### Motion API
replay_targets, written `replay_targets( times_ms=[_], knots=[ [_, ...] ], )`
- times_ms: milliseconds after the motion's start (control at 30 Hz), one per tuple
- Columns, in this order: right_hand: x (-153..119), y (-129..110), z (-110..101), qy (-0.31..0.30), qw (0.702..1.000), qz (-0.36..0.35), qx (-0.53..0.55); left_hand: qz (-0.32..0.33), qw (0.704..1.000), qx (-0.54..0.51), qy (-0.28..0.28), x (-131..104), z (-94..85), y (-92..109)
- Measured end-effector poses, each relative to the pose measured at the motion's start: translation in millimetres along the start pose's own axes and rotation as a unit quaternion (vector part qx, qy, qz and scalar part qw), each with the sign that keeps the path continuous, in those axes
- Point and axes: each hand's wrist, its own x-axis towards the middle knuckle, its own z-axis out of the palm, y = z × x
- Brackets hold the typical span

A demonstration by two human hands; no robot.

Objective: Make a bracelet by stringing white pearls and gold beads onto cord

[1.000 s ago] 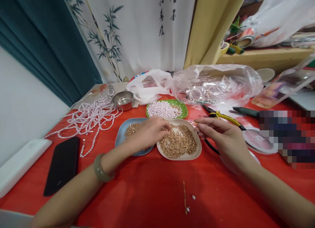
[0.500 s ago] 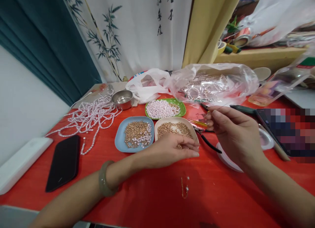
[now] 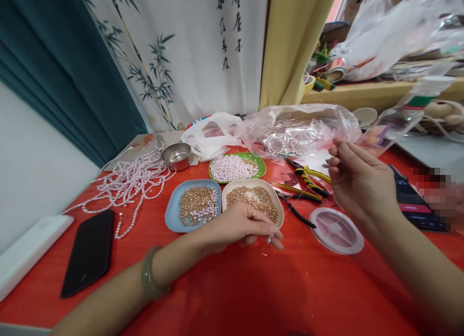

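Note:
My left hand point(image 3: 250, 226), with a green bangle point(image 3: 149, 273) on its wrist, is closed in front of the cream tray point(image 3: 281, 219) of gold beads. A small beaded piece point(image 3: 269, 239) sits at its fingertips. A thin clear thread point(image 3: 300, 195) slants up from there toward my right hand point(image 3: 358, 174), which is raised at the right with thumb and fingers pinched on the thread's end. The blue tray point(image 3: 173, 211) holds gold and pearl beads, and the green tray point(image 3: 261, 168) behind it holds mostly pearl beads.
Yellow-black pliers point(image 3: 314, 182), black-handled pliers point(image 3: 299, 214) and a clear round spool point(image 3: 337, 230) lie right of the trays. Pearl strands point(image 3: 136, 179), a metal bowl point(image 3: 177, 155) and a black phone point(image 3: 88, 253) are at the left. Plastic bags point(image 3: 300, 130) stand behind.
My left hand has closed on the beaded piece, which lay on the table before. My right hand has moved away to the right, uncovering the pliers and spool. The view has shifted.

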Motion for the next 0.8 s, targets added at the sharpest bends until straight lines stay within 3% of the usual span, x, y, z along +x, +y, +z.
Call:
replay_targets(
  times_ms=[167,300,467,567,667,800],
  knots=[
    [1.7,-2.7,-2.2,0.001,1.0,0.009,-0.013,0.001,1.0,-0.028,-0.01,-1.3,-1.4,-0.2],
    [0.2,-4.5,-0.6,-0.008,1.0,0.002,-0.017,0.013,0.999,0.047,-0.006,-1.7,-3.9,-0.2],
    [-3.7,-4.8,-2.6,-0.154,0.984,0.077,-0.054,0.061,0.972,0.223,-0.041,-6.2,-11.1,1.8],
    [-8.5,-0.5,-3.5,-0.228,0.962,0.113,-0.098,0.098,0.944,0.313,0.045,-8.2,-21.3,5.3],
    [-12.5,5.1,-3.0,-0.245,0.955,0.12,-0.118,0.107,0.915,0.357,0.156,-6.1,-34.9,7.7],
    [-14.0,10.9,-2.7,-0.221,0.955,0.109,-0.163,0.088,0.891,0.413,0.167,-0.3,-44.6,6.1]
  ],
)
